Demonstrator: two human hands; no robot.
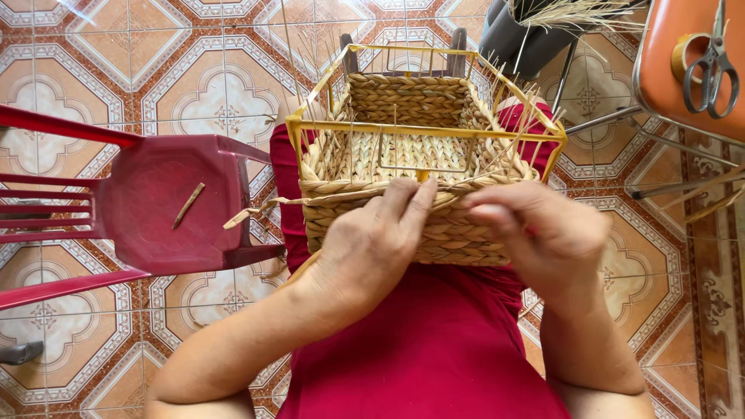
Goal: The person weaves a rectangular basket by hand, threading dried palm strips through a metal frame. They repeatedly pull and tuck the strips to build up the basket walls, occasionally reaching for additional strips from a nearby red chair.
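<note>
Patterned orange tiled floor (194, 93), red plastic chair (155, 202), orange stool (683, 54)

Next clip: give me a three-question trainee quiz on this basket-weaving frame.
1. True or false: both hands touch the woven basket.
2. What lies on the red plastic chair? A) scissors B) a short straw piece C) tape
3. What colour is the wire frame around the basket?

Key: 1 true: left hand and right hand press its near wall. 2 B: straw piece. 3 yellow.
</note>
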